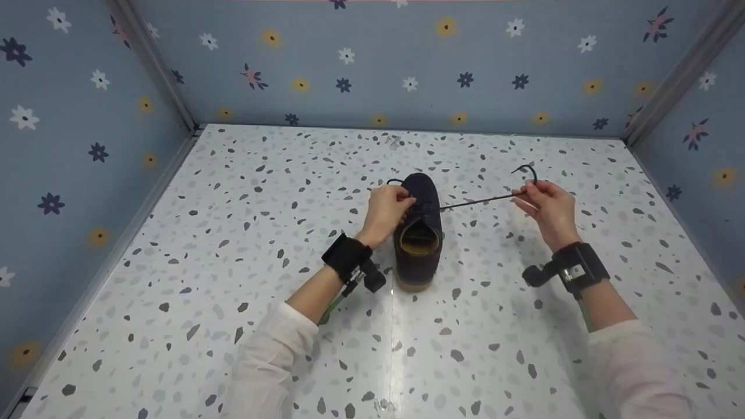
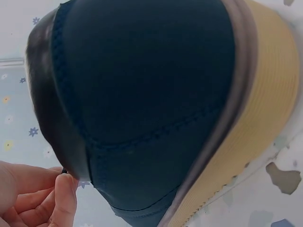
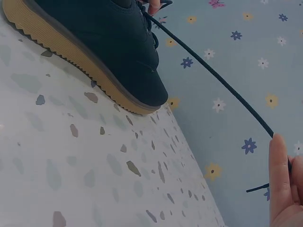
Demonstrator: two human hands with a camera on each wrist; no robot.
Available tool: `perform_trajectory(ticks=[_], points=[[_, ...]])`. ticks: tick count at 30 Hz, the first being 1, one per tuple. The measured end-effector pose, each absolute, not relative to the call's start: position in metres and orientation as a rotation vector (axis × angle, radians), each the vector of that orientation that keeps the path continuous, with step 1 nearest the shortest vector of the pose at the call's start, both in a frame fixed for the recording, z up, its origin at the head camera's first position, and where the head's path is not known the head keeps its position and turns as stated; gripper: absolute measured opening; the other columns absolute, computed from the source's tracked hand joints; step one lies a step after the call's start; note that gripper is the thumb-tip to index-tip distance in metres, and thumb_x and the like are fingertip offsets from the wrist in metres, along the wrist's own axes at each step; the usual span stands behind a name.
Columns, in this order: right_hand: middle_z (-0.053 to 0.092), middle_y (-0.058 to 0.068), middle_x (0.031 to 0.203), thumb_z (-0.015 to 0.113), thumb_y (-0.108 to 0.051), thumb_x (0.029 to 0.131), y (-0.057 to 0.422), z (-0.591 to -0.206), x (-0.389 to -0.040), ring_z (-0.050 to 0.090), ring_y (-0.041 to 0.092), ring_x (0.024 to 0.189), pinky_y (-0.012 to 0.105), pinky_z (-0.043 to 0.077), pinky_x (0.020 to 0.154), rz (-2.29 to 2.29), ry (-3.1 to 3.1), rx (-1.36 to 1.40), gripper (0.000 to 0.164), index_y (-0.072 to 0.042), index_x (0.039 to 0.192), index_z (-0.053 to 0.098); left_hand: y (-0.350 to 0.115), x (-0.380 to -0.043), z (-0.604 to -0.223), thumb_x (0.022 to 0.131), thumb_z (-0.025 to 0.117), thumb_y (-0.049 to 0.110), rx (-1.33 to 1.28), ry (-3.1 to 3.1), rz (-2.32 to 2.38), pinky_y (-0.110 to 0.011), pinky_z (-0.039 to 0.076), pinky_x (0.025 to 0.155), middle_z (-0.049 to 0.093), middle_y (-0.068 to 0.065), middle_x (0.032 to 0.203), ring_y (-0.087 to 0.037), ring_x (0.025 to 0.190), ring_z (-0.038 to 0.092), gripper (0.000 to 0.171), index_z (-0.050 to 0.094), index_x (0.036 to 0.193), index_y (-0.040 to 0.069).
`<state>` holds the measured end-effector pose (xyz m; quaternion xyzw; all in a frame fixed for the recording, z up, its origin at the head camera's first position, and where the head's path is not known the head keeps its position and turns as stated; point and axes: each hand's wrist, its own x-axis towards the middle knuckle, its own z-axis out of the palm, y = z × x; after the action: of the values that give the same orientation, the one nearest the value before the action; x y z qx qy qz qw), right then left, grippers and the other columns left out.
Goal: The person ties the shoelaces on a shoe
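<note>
A dark navy lace-up shoe (image 1: 423, 189) with a tan, ridged sole (image 3: 85, 71) stands on the speckled tabletop, its toe pointing away from me. My left hand (image 1: 387, 212) is at the left side of the lacing. Its thumb and finger pinch a bit of dark lace (image 2: 65, 170), and a short loop shows beyond the fingers. Off to the right, my right hand (image 1: 550, 209) pinches the other shoelace end (image 1: 477, 202) between thumb and fingers. That lace runs straight from the eyelets to the hand, its free tip (image 1: 524, 167) curling up above the fingers.
The white tabletop (image 1: 279, 174) has grey and dark flecks, with a seam running towards me below the heel. Blue flowered panels (image 1: 378, 58) enclose it at the back and both sides. Each wrist wears a black strap (image 1: 579, 267) with a small camera.
</note>
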<state>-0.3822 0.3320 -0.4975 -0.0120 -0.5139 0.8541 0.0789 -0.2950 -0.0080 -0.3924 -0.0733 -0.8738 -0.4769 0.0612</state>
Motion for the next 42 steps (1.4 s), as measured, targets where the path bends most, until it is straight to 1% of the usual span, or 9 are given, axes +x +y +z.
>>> perform_trajectory(ticks=[3, 5, 10, 12, 14, 18, 25, 31, 42], points=[[0.039, 0.022, 0.094, 0.054, -0.008, 0.064, 0.33, -0.486, -0.39, 0.041, 0.031, 0.081, 0.035, 0.033, 0.064, 2.592, -1.556, -0.032, 0.034, 0.001, 0.095, 0.044, -0.008, -0.295, -0.393, 0.067, 0.053, 0.015, -0.238, -2.647, -1.443, -0.017, 0.035, 0.035, 0.051, -0.002, 0.059, -0.01, 0.041, 0.046, 0.013, 0.056, 0.074, 0.005], [0.041, 0.02, 0.092, 0.053, -0.006, 0.064, 0.319, -0.464, -0.384, 0.042, 0.03, 0.08, 0.034, 0.033, 0.064, 2.605, -1.576, -0.045, 0.032, 0.001, 0.094, 0.044, -0.008, -0.295, -0.394, 0.067, 0.052, 0.014, -0.248, -2.652, -1.441, -0.017, 0.035, 0.035, 0.051, -0.002, 0.059, -0.01, 0.042, 0.046, 0.015, 0.056, 0.077, 0.004], [0.04, 0.023, 0.088, 0.054, -0.004, 0.062, 0.267, -0.387, -0.339, 0.043, 0.029, 0.078, 0.033, 0.034, 0.063, 2.525, -1.638, -0.089, 0.032, 0.007, 0.09, 0.042, -0.008, -0.294, -0.395, 0.068, 0.051, 0.014, -0.248, -2.667, -1.44, -0.017, 0.035, 0.035, 0.051, -0.001, 0.061, -0.011, 0.043, 0.047, 0.018, 0.056, 0.082, 0.003], [0.04, 0.023, 0.086, 0.055, -0.004, 0.062, 0.252, -0.366, -0.327, 0.043, 0.03, 0.077, 0.033, 0.034, 0.062, 2.483, -1.666, -0.063, 0.034, 0.008, 0.09, 0.041, -0.008, -0.294, -0.394, 0.068, 0.051, 0.014, -0.243, -2.671, -1.44, -0.017, 0.035, 0.036, 0.051, -0.001, 0.061, -0.011, 0.043, 0.047, 0.018, 0.056, 0.082, 0.003], [0.041, 0.022, 0.084, 0.055, -0.004, 0.062, 0.245, -0.354, -0.322, 0.043, 0.03, 0.077, 0.034, 0.034, 0.062, 2.481, -1.675, -0.022, 0.034, 0.01, 0.09, 0.04, -0.008, -0.293, -0.394, 0.068, 0.051, 0.014, -0.241, -2.674, -1.445, -0.017, 0.035, 0.036, 0.051, -0.002, 0.062, -0.011, 0.043, 0.047, 0.018, 0.055, 0.082, 0.003], [0.042, 0.022, 0.083, 0.055, -0.004, 0.063, 0.234, -0.341, -0.323, 0.043, 0.03, 0.076, 0.034, 0.034, 0.062, 2.431, -1.734, 0.046, 0.036, 0.011, 0.091, 0.039, -0.009, -0.293, -0.393, 0.069, 0.051, 0.013, -0.253, -2.667, -1.444, -0.017, 0.035, 0.036, 0.051, -0.001, 0.062, -0.011, 0.044, 0.047, 0.017, 0.055, 0.082, 0.003], [0.042, 0.023, 0.08, 0.054, -0.005, 0.064, 0.211, -0.328, -0.334, 0.044, 0.032, 0.071, 0.036, 0.036, 0.058, 2.322, -1.826, 0.19, 0.029, 0.01, 0.086, 0.042, -0.01, -0.293, -0.395, 0.068, 0.051, 0.013, -0.283, -2.662, -1.406, -0.016, 0.035, 0.036, 0.051, 0.002, 0.063, -0.009, 0.043, 0.046, 0.016, 0.056, 0.081, 0.004], [0.042, 0.024, 0.079, 0.052, -0.004, 0.065, 0.185, -0.31, -0.333, 0.044, 0.033, 0.071, 0.035, 0.036, 0.057, 2.252, -1.914, 0.251, 0.026, 0.011, 0.084, 0.042, -0.01, -0.293, -0.394, 0.068, 0.051, 0.013, -0.266, -2.689, -1.393, -0.016, 0.035, 0.036, 0.051, 0.002, 0.063, -0.009, 0.044, 0.046, 0.016, 0.056, 0.08, 0.005], [0.044, 0.02, 0.077, 0.05, -0.001, 0.066, 0.141, -0.284, -0.335, 0.044, 0.032, 0.068, 0.033, 0.037, 0.056, 2.093, -2.093, 0.424, 0.02, 0.01, 0.081, 0.045, -0.01, -0.293, -0.391, 0.069, 0.051, 0.013, -0.309, -2.694, -1.404, -0.016, 0.036, 0.037, 0.052, 0.0, 0.068, -0.009, 0.047, 0.048, 0.016, 0.056, 0.081, 0.004]])
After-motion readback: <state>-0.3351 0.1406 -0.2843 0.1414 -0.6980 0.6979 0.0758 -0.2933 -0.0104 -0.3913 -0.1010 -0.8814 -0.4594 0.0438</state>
